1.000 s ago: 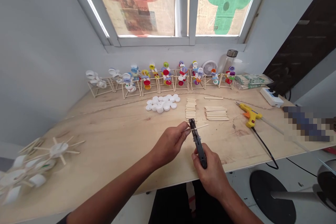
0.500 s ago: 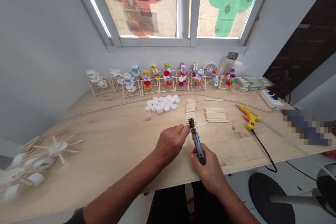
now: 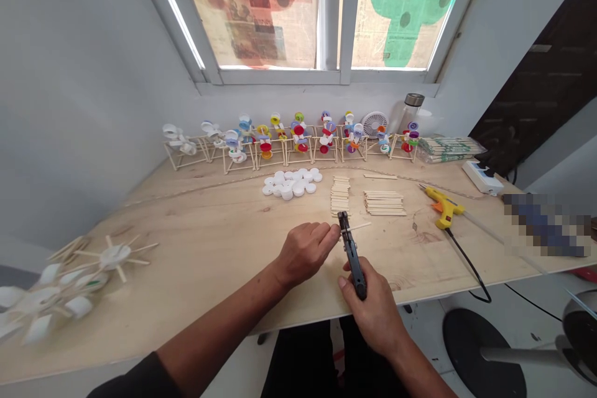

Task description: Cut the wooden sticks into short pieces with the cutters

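My right hand [image 3: 373, 298] is wrapped round the handles of dark pliers [image 3: 353, 258] near the table's front edge. Between the jaws lies a thin wooden stick [image 3: 360, 226], its free end pointing right. My left hand [image 3: 311, 250] pinches the stick's other end, close against the left side of the jaws; the fingertips hide that end. Just beyond the pliers is a column of short sticks [image 3: 340, 193], and right of it a pile of longer sticks [image 3: 385, 203]. White bottle caps [image 3: 290, 185] are bunched to the left of them.
A yellow glue gun [image 3: 445, 206] with a black cord lies at the right, near a white power strip [image 3: 482, 177]. Stick frames with coloured cap wheels [image 3: 298, 137] line the back. At the left are spoked wheels [image 3: 115, 257] of sticks and caps. A bottle [image 3: 410, 113] stands behind.
The view has shifted slightly to the left. Both hands keep their hold on the stick and the pliers, with little movement between them.
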Action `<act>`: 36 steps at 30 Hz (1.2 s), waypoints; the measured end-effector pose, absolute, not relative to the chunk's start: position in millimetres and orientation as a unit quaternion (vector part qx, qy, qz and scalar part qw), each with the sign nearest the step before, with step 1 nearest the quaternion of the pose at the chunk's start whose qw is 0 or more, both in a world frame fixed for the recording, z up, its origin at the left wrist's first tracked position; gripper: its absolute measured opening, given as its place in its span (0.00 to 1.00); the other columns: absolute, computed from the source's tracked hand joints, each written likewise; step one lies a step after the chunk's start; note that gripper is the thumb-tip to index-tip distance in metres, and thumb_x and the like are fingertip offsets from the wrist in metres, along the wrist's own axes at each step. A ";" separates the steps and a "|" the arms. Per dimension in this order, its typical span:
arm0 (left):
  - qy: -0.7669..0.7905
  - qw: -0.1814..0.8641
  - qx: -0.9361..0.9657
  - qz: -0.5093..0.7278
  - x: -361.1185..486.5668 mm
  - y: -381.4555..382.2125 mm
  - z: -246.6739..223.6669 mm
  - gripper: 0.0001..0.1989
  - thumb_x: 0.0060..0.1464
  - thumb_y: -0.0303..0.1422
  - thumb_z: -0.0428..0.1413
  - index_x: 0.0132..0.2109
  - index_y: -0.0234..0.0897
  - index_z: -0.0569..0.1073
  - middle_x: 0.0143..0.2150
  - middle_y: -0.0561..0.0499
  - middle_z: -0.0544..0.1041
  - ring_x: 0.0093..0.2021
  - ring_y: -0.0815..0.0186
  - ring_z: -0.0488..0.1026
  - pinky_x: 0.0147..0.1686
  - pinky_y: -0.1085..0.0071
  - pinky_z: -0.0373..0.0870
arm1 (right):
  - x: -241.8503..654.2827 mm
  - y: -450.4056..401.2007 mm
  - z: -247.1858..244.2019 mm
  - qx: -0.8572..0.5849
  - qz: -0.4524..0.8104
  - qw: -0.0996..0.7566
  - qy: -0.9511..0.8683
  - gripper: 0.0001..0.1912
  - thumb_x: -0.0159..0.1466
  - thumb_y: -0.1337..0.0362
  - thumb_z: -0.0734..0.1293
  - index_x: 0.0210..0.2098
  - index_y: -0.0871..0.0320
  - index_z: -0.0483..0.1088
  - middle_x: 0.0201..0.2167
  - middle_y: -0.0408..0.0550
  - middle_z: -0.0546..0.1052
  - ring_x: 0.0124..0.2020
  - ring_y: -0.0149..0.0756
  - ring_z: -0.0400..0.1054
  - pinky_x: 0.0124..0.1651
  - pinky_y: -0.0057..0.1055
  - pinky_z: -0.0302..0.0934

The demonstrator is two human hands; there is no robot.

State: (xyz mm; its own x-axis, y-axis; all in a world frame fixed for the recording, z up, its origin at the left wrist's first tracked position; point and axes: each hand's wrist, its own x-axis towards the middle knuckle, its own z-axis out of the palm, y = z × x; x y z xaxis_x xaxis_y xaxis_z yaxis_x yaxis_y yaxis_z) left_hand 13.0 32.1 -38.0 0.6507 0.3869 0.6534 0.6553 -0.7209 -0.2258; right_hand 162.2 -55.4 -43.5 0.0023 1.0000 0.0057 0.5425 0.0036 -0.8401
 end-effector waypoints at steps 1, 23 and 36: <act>-0.292 0.226 -0.880 -0.300 12.9 33.0 -39.0 0.07 0.58 0.24 0.43 0.36 0.33 0.65 0.22 0.54 0.65 0.21 0.71 0.61 0.22 0.72 0.52 | 162.1 -56.2 -43.9 -0.613 0.348 0.346 -0.619 0.08 0.58 0.62 0.60 0.35 0.58 0.64 0.21 0.40 0.67 0.22 0.32 0.60 0.26 0.26 0.53; -0.373 -0.270 -0.851 -0.251 11.1 23.5 2.6 0.11 0.60 0.32 0.39 0.30 0.37 0.61 0.21 0.57 0.61 0.22 0.73 0.58 0.24 0.77 0.55 | 165.5 -54.5 -38.1 -0.618 0.314 0.319 -0.646 0.07 0.59 0.61 0.58 0.36 0.57 0.63 0.20 0.40 0.67 0.22 0.33 0.62 0.26 0.26 0.52; -0.390 -0.271 -0.848 -0.237 8.9 27.3 -6.6 0.12 0.59 0.33 0.39 0.32 0.37 0.63 0.22 0.57 0.63 0.22 0.72 0.59 0.24 0.76 0.56 | 162.9 -47.7 -49.5 -0.627 0.275 0.312 -0.659 0.08 0.60 0.60 0.57 0.29 0.57 0.63 0.20 0.42 0.69 0.21 0.33 0.63 0.26 0.26 0.52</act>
State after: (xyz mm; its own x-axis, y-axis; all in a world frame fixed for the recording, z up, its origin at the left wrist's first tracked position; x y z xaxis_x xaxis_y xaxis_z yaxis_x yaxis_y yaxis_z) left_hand 8.9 27.3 -6.6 0.5838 0.7893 0.1901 0.5333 -0.5493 0.6433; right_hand 162.9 -47.7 -49.5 -0.0196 0.9977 0.0655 0.6543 0.0623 -0.7537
